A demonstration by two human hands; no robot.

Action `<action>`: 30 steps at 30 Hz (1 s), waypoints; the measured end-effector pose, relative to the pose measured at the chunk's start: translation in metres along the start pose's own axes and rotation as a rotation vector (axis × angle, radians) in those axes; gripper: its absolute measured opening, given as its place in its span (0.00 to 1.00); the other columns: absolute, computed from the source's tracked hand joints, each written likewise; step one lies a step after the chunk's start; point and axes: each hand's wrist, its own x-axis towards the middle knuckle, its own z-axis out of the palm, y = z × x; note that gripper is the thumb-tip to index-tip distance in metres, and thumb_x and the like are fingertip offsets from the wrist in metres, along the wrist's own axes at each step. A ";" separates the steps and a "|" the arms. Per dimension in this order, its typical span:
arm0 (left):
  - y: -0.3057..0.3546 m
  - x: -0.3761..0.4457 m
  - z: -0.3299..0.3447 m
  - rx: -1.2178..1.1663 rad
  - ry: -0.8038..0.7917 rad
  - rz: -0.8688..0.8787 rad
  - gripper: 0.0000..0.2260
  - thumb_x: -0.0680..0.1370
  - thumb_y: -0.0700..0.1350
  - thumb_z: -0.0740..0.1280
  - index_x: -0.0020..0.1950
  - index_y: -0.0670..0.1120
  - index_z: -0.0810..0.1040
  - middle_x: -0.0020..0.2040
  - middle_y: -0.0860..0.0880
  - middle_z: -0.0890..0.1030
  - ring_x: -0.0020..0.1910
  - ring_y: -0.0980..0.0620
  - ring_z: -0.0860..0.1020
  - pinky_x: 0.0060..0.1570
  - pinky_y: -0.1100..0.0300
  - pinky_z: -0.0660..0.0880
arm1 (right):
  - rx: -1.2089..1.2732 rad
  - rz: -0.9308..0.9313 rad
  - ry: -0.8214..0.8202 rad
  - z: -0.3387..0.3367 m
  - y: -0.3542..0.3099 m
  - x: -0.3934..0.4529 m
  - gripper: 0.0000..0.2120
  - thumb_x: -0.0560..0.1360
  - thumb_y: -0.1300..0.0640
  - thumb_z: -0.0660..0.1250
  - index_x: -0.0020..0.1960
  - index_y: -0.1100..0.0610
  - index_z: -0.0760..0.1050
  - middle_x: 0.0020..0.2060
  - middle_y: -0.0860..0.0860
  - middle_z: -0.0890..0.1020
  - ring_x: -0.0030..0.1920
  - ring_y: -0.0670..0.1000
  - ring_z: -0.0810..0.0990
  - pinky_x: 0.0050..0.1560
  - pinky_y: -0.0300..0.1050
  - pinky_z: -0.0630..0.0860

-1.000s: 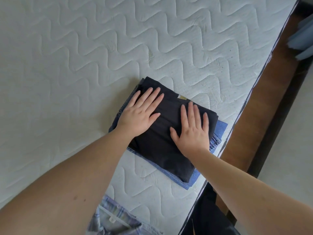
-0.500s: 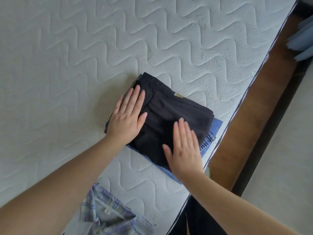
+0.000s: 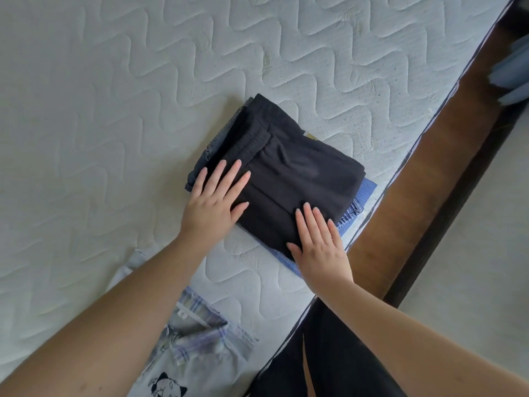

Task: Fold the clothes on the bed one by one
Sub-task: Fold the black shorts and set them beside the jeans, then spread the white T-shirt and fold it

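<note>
Head view is showing two flat, straight-fingered hands, left hand (image 3: 213,202) and right hand (image 3: 319,247), pressing one folded black garment (image 3: 294,173) lying atop one folded blue jeans (image 3: 359,197) beside the mattress (image 3: 114,110) edge.

Two flat hands on a folded black garment on the mattress.

The left hand (image 3: 213,206) lies with straight fingers (image 3: 226,179) on the near-left corner of the black garment (image 3: 289,173); the right hand (image 3: 320,249) lies flat on its near edge. Under both sets of fingers, folded jeans (image 3: 359,202) show beneath the garment. Behind the wrists lies a plaid shirt (image 3: 194,336) on the mattress (image 3: 114,110).
</note>
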 end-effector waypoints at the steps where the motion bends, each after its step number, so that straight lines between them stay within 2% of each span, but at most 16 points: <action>1: -0.004 -0.004 -0.003 -0.001 -0.038 -0.022 0.25 0.84 0.56 0.52 0.80 0.51 0.53 0.81 0.50 0.53 0.79 0.46 0.55 0.74 0.43 0.56 | -0.002 -0.014 -0.053 -0.005 0.001 -0.008 0.30 0.84 0.42 0.45 0.80 0.56 0.46 0.80 0.52 0.49 0.79 0.52 0.47 0.78 0.50 0.44; 4: -0.004 -0.022 -0.022 -0.077 -0.158 -0.090 0.28 0.80 0.49 0.61 0.79 0.49 0.59 0.80 0.46 0.55 0.78 0.43 0.57 0.73 0.41 0.59 | -0.029 -0.048 -0.210 -0.037 -0.007 -0.019 0.31 0.84 0.46 0.48 0.80 0.58 0.39 0.80 0.53 0.44 0.79 0.54 0.48 0.77 0.49 0.44; 6: 0.009 -0.031 -0.045 -0.151 -0.227 -0.153 0.27 0.77 0.46 0.65 0.76 0.47 0.65 0.78 0.44 0.60 0.76 0.42 0.61 0.69 0.40 0.63 | -0.023 -0.041 -0.248 -0.068 -0.018 -0.022 0.29 0.84 0.47 0.48 0.80 0.58 0.44 0.79 0.54 0.52 0.77 0.54 0.55 0.77 0.49 0.49; 8: 0.024 -0.040 -0.075 -0.227 -0.292 -0.254 0.24 0.77 0.47 0.65 0.74 0.47 0.68 0.76 0.42 0.63 0.74 0.41 0.63 0.64 0.38 0.68 | 0.015 -0.058 -0.236 -0.094 -0.028 -0.030 0.27 0.84 0.47 0.50 0.79 0.57 0.51 0.75 0.53 0.63 0.73 0.55 0.64 0.73 0.49 0.58; 11: 0.048 -0.059 -0.118 -0.353 -0.259 -0.314 0.20 0.78 0.48 0.64 0.69 0.45 0.72 0.70 0.42 0.71 0.67 0.42 0.71 0.53 0.45 0.75 | 0.060 -0.117 -0.218 -0.124 -0.038 -0.051 0.20 0.83 0.48 0.52 0.73 0.53 0.61 0.65 0.52 0.74 0.64 0.55 0.73 0.65 0.49 0.67; 14: 0.068 -0.083 -0.158 -0.408 -0.183 -0.308 0.18 0.78 0.49 0.63 0.67 0.45 0.74 0.61 0.45 0.77 0.57 0.44 0.77 0.45 0.49 0.76 | 0.057 -0.185 -0.124 -0.149 -0.039 -0.075 0.16 0.83 0.48 0.53 0.68 0.52 0.67 0.60 0.49 0.77 0.60 0.53 0.76 0.62 0.48 0.69; 16: 0.079 -0.104 -0.183 -0.413 -0.160 -0.350 0.18 0.79 0.51 0.58 0.64 0.45 0.75 0.56 0.46 0.78 0.51 0.44 0.78 0.43 0.50 0.76 | 0.024 -0.233 -0.039 -0.164 -0.033 -0.093 0.15 0.82 0.49 0.55 0.65 0.53 0.71 0.56 0.49 0.79 0.57 0.54 0.77 0.59 0.49 0.72; 18: 0.091 -0.123 -0.209 -0.360 -0.115 -0.385 0.18 0.78 0.51 0.55 0.61 0.45 0.77 0.52 0.48 0.79 0.48 0.46 0.78 0.42 0.50 0.75 | -0.029 -0.298 0.034 -0.177 -0.026 -0.113 0.12 0.79 0.51 0.62 0.59 0.55 0.76 0.49 0.51 0.81 0.50 0.55 0.80 0.54 0.50 0.76; 20: 0.104 -0.144 -0.231 -0.305 -0.062 -0.399 0.17 0.78 0.51 0.56 0.60 0.46 0.78 0.52 0.48 0.79 0.49 0.46 0.78 0.44 0.50 0.74 | -0.089 -0.384 0.128 -0.187 -0.020 -0.132 0.09 0.77 0.52 0.65 0.53 0.56 0.78 0.44 0.51 0.81 0.46 0.56 0.80 0.50 0.51 0.77; 23: 0.125 -0.173 -0.260 -0.298 0.024 -0.404 0.16 0.78 0.50 0.58 0.60 0.46 0.77 0.55 0.48 0.79 0.54 0.46 0.78 0.48 0.50 0.73 | -0.161 -0.565 0.244 -0.208 -0.017 -0.159 0.07 0.74 0.58 0.67 0.52 0.56 0.77 0.45 0.50 0.79 0.47 0.55 0.79 0.52 0.49 0.76; 25: 0.142 -0.193 -0.280 -0.345 0.056 -0.429 0.16 0.77 0.49 0.59 0.61 0.45 0.78 0.57 0.48 0.78 0.56 0.47 0.77 0.50 0.50 0.74 | -0.176 -0.648 0.314 -0.220 -0.013 -0.178 0.13 0.70 0.61 0.70 0.55 0.56 0.77 0.47 0.51 0.79 0.49 0.56 0.79 0.55 0.49 0.76; 27: 0.162 -0.215 -0.299 -0.376 0.079 -0.492 0.15 0.77 0.48 0.60 0.61 0.46 0.78 0.58 0.49 0.78 0.57 0.48 0.76 0.52 0.51 0.74 | -0.171 -0.707 0.365 -0.228 -0.010 -0.196 0.15 0.69 0.61 0.72 0.55 0.57 0.78 0.49 0.52 0.80 0.51 0.56 0.80 0.57 0.50 0.75; 30: 0.185 -0.247 -0.326 -0.336 0.061 -0.569 0.15 0.77 0.49 0.62 0.61 0.47 0.78 0.59 0.50 0.78 0.59 0.47 0.76 0.55 0.50 0.72 | -0.161 -0.829 0.428 -0.232 -0.015 -0.220 0.12 0.71 0.59 0.71 0.54 0.58 0.78 0.49 0.53 0.81 0.51 0.57 0.80 0.57 0.52 0.76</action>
